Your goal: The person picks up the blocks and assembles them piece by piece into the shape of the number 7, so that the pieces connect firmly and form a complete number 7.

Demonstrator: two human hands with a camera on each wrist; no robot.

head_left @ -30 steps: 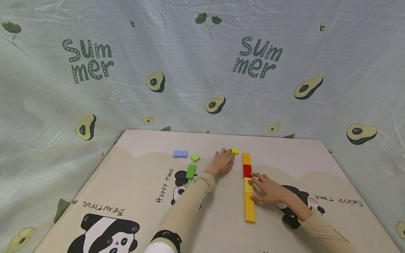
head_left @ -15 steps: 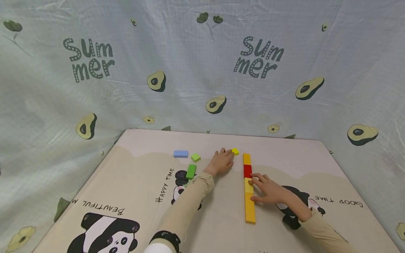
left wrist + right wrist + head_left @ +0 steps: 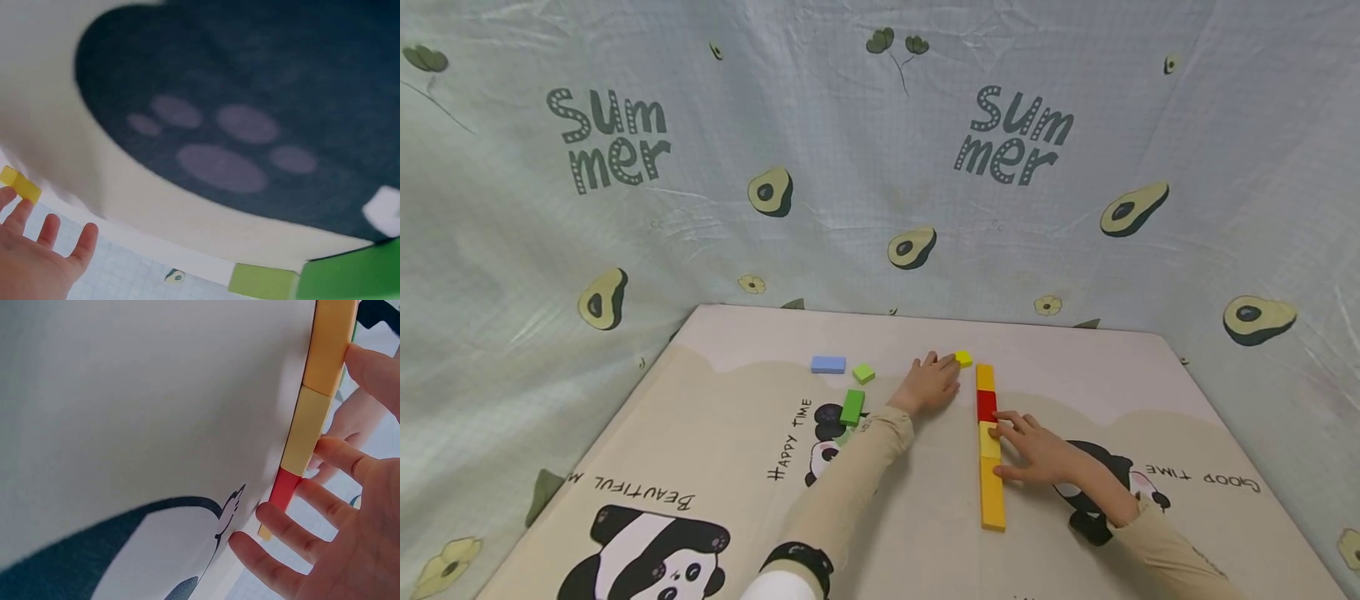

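My left hand (image 3: 927,385) lies low over the far part of the table, fingers spread. Its fingertips touch a small bright yellow block (image 3: 962,358), also seen beside the fingers in the left wrist view (image 3: 22,184); the thumb is hidden there. Just right of that block runs a straight row of blocks: an orange-yellow one (image 3: 985,377) at the far end, a red one (image 3: 987,406), a pale yellow one (image 3: 989,446) and a long orange-yellow one (image 3: 992,500) nearest me. Against the row's right side, my right hand (image 3: 1037,450) rests its spread fingertips.
Left of my left hand lie a blue block (image 3: 828,365), a light green block (image 3: 863,373) and a longer green block (image 3: 852,407). The tabletop (image 3: 715,400) carries printed pandas and lettering. A patterned curtain (image 3: 835,108) hangs beyond the table's far edge.
My left hand and the small yellow block have shifted slightly to the right, nearer the row's far end. My right hand and the row have stayed in place.
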